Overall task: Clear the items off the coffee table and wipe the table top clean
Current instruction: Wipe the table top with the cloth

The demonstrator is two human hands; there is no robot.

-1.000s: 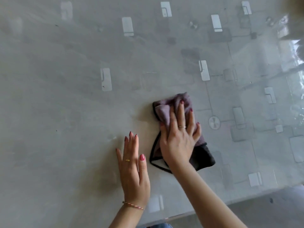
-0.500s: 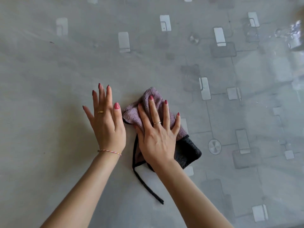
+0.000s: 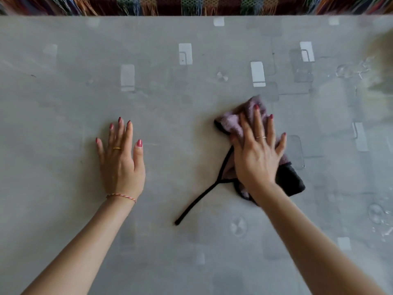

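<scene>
Mauve terry cleaning cloth (image 3: 258, 112) lying bunched right of centre on the grey table (image 3: 191, 116), pinned under right hand (image 3: 258, 158), fingers spread flat, pressing rather than clutching. Left hand (image 3: 121, 162) open, empty, palm down, bracing. Best wiped in overlapping passes toward water droplets (image 3: 348, 70) at right; mind the trailing black strap (image 3: 200, 201).

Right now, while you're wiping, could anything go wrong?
Maybe two things. The black strap trailing loose from the cloth under the right hand could drag and bunch up as it moves. The water droplets near the table top's right side could get missed or smeared into streaks.
</scene>
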